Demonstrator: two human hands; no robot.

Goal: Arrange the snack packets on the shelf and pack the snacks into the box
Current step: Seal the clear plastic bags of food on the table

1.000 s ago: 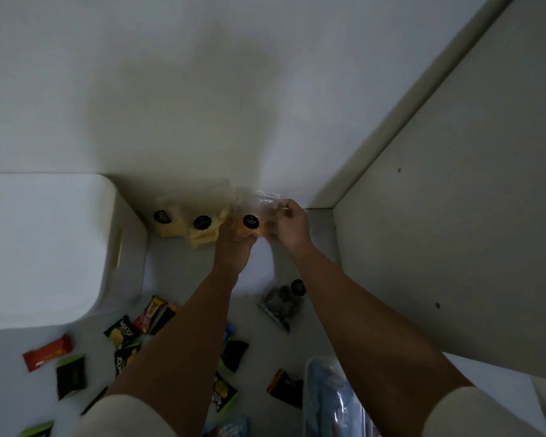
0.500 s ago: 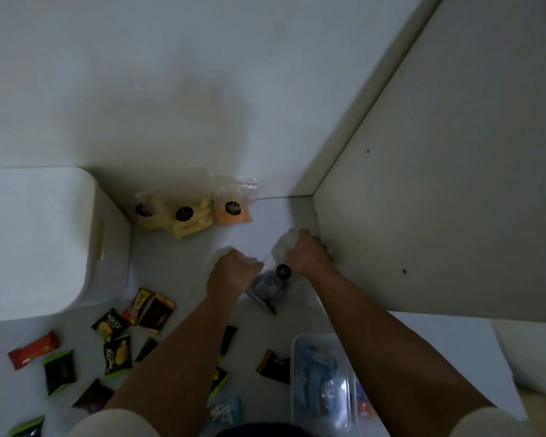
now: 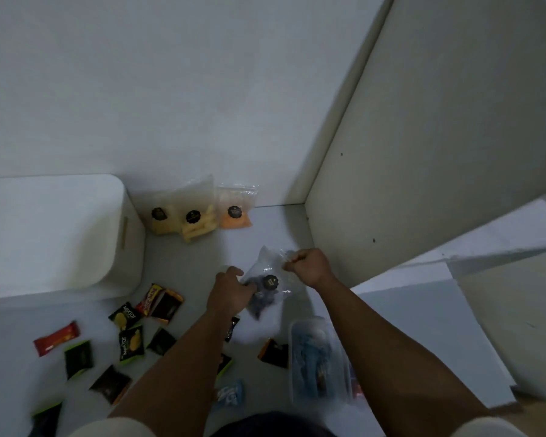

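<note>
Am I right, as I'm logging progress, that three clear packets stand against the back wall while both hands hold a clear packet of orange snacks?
Not quite: the head view shows the clear plastic packet in the left hand and right hand holds dark snacks. Three clear packets do stand against the back wall.

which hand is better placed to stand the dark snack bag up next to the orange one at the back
Right. The right hand pinches the dark snack bag by its top edge, toward the free spot beside the orange bag; the left hand grips its lower side.
</note>
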